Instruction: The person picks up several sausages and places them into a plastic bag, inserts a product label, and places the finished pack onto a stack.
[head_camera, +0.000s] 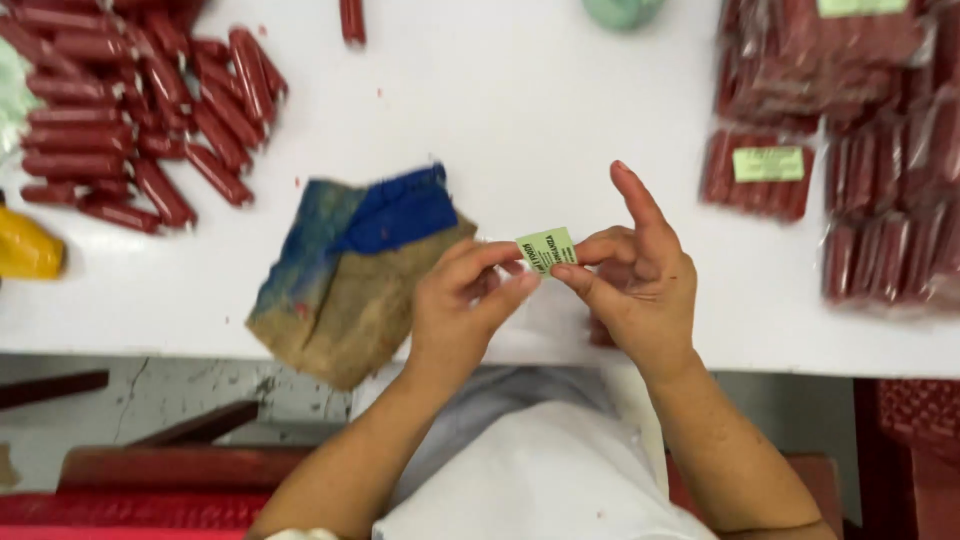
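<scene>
A small pale green paper label (547, 250) with dark print is pinched between both my hands above the front edge of the white table (520, 110). My left hand (465, 305) grips its left edge with thumb and fingertips. My right hand (640, 275) holds its right edge between thumb and middle finger, with the index finger raised. Something clear, perhaps a plastic bag, seems to lie under my hands, but I cannot tell for sure.
A pile of loose red sausages (140, 110) lies at the far left. Sealed packs of sausages with green labels (760, 170) are stacked at the right. A worn blue and brown cloth (350, 270) lies left of my hands. A yellow object (25, 245) sits at the left edge.
</scene>
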